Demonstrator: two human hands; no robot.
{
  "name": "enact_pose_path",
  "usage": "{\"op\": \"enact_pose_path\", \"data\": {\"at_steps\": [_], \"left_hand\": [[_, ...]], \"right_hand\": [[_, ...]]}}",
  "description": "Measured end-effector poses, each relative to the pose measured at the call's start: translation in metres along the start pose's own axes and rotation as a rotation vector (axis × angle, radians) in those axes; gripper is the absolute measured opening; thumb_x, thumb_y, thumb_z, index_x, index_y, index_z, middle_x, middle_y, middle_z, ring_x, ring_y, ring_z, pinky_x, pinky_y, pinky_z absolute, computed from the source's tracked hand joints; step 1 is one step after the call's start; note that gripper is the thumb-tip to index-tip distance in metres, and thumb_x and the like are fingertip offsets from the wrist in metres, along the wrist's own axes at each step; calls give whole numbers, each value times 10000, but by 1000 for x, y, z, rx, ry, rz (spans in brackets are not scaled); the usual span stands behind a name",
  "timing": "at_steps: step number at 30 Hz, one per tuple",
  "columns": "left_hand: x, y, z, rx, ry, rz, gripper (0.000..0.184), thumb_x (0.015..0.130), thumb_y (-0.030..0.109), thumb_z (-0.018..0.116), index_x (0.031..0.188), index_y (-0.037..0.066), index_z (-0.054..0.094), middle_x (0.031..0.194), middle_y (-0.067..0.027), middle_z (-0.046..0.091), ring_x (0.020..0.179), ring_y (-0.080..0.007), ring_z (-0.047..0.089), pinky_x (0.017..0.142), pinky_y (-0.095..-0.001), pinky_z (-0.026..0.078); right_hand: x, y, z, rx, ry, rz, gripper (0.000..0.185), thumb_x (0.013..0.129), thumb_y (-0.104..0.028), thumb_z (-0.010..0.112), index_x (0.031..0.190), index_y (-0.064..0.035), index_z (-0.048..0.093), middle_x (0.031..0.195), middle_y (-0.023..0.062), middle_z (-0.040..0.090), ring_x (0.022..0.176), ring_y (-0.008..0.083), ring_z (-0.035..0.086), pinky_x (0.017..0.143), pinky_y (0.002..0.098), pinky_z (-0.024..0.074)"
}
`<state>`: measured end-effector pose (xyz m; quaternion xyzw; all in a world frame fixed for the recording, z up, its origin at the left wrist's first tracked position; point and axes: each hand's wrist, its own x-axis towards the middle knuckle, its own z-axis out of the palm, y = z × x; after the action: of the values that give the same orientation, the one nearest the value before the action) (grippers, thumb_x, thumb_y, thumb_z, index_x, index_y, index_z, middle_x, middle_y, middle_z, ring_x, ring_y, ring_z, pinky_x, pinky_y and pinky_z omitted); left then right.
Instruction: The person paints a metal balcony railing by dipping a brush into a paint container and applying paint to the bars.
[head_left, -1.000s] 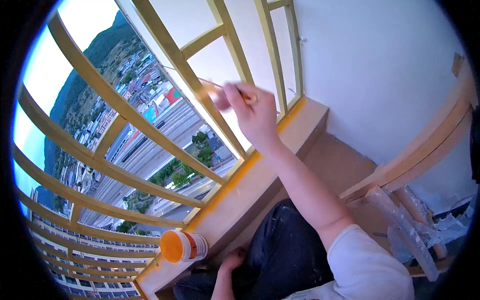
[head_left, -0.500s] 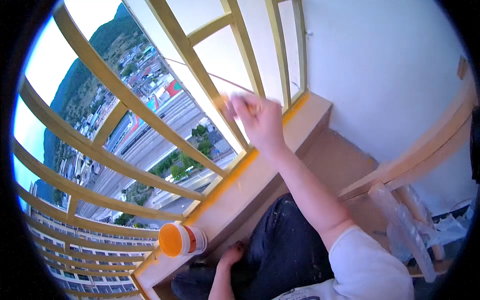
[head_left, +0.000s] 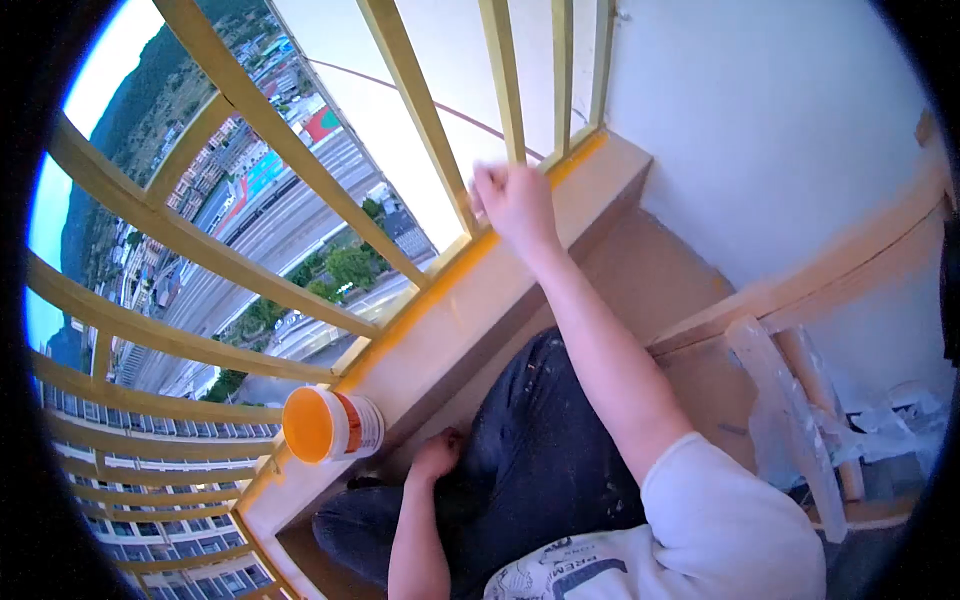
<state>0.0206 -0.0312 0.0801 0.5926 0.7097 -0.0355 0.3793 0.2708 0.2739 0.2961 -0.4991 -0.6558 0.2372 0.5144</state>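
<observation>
My right hand point(head_left: 515, 205) is closed, held against the lower end of a yellow-painted railing bar point(head_left: 410, 85). Whatever its fingers grip is hidden behind them. My left hand point(head_left: 437, 455) rests low beside my dark, paint-spotted trousers point(head_left: 540, 450), and its fingers are mostly out of sight. Left of that hand, a white bucket point(head_left: 362, 425) with an orange-coated inside stands tilted in view on the pale ledge point(head_left: 425, 350). A strip of orange-yellow paint point(head_left: 450, 272) runs along the ledge at the foot of the bars.
A white wall point(head_left: 750, 130) rises at the right. Below it are a wooden rail point(head_left: 800, 300) and plastic-wrapped wooden legs point(head_left: 790, 420). Beyond the railing lies a long drop to roads point(head_left: 270, 225) and buildings. The brown floor point(head_left: 640, 265) shows beside my legs.
The view has shifted, so bucket and railing sit further left and higher. My right hand has come down the bars closer to the ledge. The left hand stays beside my leg.
</observation>
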Motion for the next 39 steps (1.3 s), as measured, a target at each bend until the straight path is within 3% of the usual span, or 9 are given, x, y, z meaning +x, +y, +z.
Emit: {"op": "enact_pose_path", "data": {"at_steps": [6,8,13,16,20,24,29,33,39], "left_hand": [[-12,5,3,-21,81,25,341,977,324,516,1209,106,635,1144,-252,683,1087,-453,635,933,-550,512],[-10,3,2,-20,122,30,336,983,328,514,1209,110,633,1139,-252,683,1084,-455,635,926,-553,513],[-3,12,-3,58,14,-2,331,988,344,520,1204,123,639,1124,-233,696,1062,-452,644,927,-546,519],[-7,20,-8,60,12,-11,329,987,342,522,1199,120,641,1117,-240,695,1054,-447,650,916,-545,521],[-2,12,-3,57,1,14,326,985,337,527,1195,115,643,1115,-237,696,1056,-440,651,906,-541,523],[-5,17,-8,46,-6,-19,331,983,328,532,1204,107,642,1123,-232,696,1056,-444,650,911,-536,521],[-6,35,-22,81,-110,-88,356,976,217,514,1307,116,593,1239,-251,656,1152,-456,612,1007,-537,486],[-7,22,-11,84,-55,-73,332,986,283,519,1256,118,619,1182,-243,674,1112,-451,626,975,-536,495],[-6,12,-5,71,13,-36,336,988,331,518,1222,121,637,1135,-234,690,1075,-439,642,939,-537,510]], "right_hand": [[-3,-25,-21,179,377,-91,417,1003,-237,576,652,-38,682,584,104,668,519,222,657,533,356,505],[-26,34,8,-270,-64,200,394,1020,-242,561,715,-43,710,638,81,707,556,172,683,566,335,540],[-27,17,-3,737,216,211,355,1031,-263,581,813,-30,736,684,84,721,620,155,714,605,304,576],[-23,35,-3,-138,-105,296,345,1032,-263,600,841,-5,726,693,93,721,622,142,710,598,254,563],[-26,36,21,599,129,148,419,1036,-291,581,744,-23,719,650,70,709,565,173,688,563,315,551],[-18,40,-8,-48,-171,293,328,1022,-250,629,907,40,730,712,89,726,670,154,725,634,274,578],[-21,23,6,716,343,118,395,1023,-272,594,731,-36,716,658,105,706,571,199,687,565,325,542],[-19,30,-3,-128,-203,198,343,1034,-231,594,812,-2,721,711,73,729,613,153,702,580,269,553],[-32,0,-4,414,130,129,360,1035,-253,583,805,-22,737,661,73,702,607,143,701,574,268,546]]}}
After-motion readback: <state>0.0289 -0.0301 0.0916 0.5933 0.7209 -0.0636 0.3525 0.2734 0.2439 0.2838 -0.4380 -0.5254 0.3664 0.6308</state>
